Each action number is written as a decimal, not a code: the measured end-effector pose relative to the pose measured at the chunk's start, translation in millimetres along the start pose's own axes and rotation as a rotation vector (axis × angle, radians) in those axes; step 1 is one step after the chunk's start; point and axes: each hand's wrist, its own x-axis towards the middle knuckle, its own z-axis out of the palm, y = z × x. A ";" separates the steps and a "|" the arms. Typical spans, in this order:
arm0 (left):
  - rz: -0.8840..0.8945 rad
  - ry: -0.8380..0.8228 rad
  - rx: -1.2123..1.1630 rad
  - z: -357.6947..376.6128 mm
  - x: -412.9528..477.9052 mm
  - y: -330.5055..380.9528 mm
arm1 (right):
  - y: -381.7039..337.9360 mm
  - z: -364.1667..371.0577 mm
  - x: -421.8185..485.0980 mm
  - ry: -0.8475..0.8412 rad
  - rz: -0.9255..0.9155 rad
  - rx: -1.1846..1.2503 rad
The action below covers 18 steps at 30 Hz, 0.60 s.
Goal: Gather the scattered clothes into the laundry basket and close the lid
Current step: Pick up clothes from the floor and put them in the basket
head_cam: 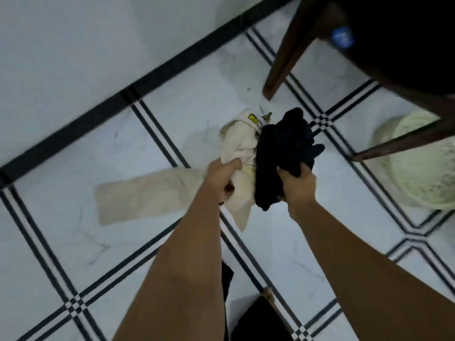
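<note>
My left hand (222, 179) grips a cream garment (242, 143) with a yellow label near its top. One long cream leg (145, 195) of it still lies flat on the tiled floor to the left. My right hand (296, 184) is shut on a bunched dark navy garment (283, 153), held up right beside the cream one. A pale green mesh laundry basket (418, 173) stands at the right, partly hidden behind a chair rail. Its lid is not visible.
A dark wooden chair (285, 52) stands at the upper right, with one leg on the floor near the clothes and a rail crossing the basket. The white wall with its black skirting (138, 87) runs along the upper left. A dark cloth (256, 321) lies at the bottom edge.
</note>
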 end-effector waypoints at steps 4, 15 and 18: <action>0.015 -0.200 0.060 98.0 -143.7 49.1 | -63.1 -114.5 -97.0 -0.093 0.000 0.177; 0.140 -0.496 0.556 358.2 -399.5 37.7 | -116.9 -420.8 -252.2 0.124 -0.025 0.518; 0.207 -0.510 0.597 425.1 -438.5 17.2 | -113.3 -504.6 -256.7 0.287 -0.012 0.647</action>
